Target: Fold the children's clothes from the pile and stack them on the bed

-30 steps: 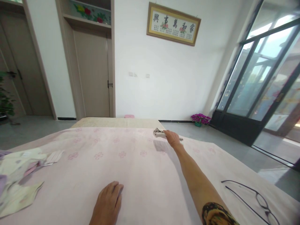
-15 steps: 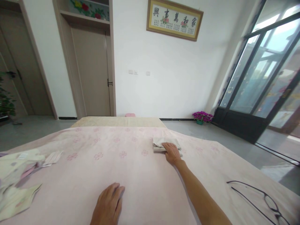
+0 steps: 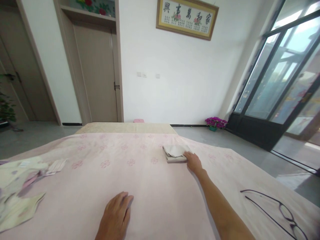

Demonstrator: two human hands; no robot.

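Observation:
A small folded cloth (image 3: 175, 151), off-white to pale grey, lies on the pink flowered bedsheet (image 3: 155, 193) beyond the middle. My right hand (image 3: 194, 162) reaches out to its right edge. The fingers of that hand are curled in on the edge, with the thumb side hidden. Nearer to me, my left hand (image 3: 116, 211) rests on the sheet with nothing in it, its fingers loosely bent and the thumb apart.
Crumpled light clothes (image 3: 20, 183) lie at the left. Black-framed glasses (image 3: 280, 206) lie unfolded at the near right. Past the bed's far edge are a pink stool (image 3: 138, 120), a pot of purple flowers (image 3: 215, 123) and a closed door (image 3: 97, 73).
My right hand has shifted right, from lying over the cloth's top to its right edge. More of the cloth shows. My left hand stays where it was.

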